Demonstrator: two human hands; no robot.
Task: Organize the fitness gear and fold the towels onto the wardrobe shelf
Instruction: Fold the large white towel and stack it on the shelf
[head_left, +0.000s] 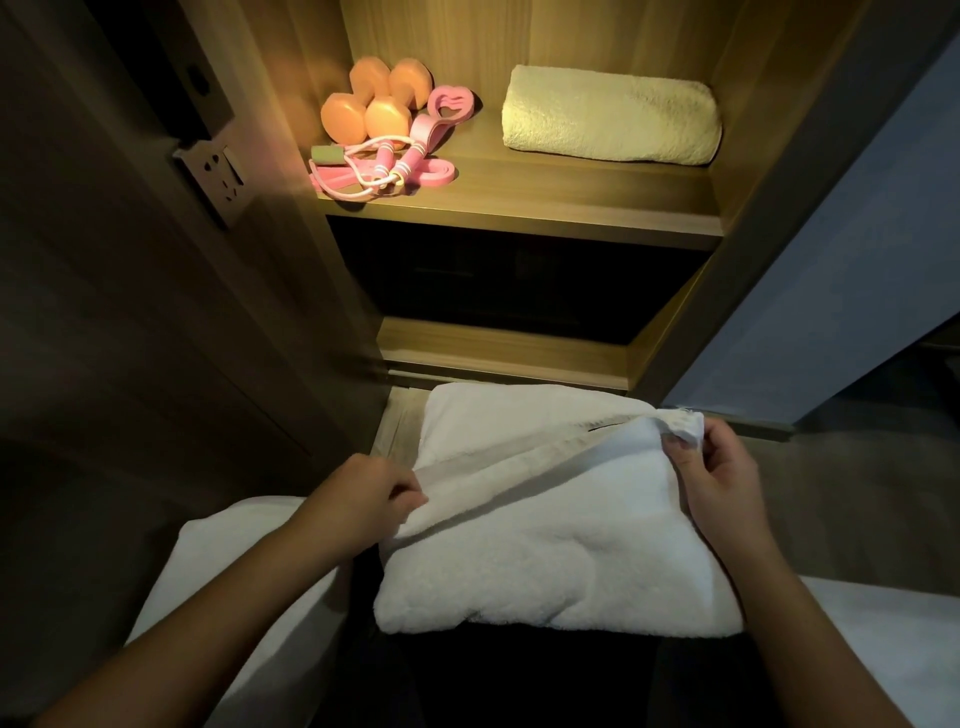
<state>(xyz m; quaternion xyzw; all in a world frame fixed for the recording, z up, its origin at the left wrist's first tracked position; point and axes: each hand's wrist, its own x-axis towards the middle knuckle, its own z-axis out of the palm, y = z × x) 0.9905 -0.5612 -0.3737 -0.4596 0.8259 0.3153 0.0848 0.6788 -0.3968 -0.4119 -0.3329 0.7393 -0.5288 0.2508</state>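
**A:** Hands?

**B:** Left hand pinches the banded hem of the white towel at its left edge, fingers curled. Right hand grips the hem's far corner, bunched between thumb and fingers.

**A:** Towel's position?

**B:** Partly folded, with the top layer lifted along the hem between both hands. It lies low before the wardrobe, off the shelf.

**A:** On the shelf?

**B:** Cream folded towel at right. At left, orange dumbbells toward the back, with a pink jump rope and a pink band tangled just in front.
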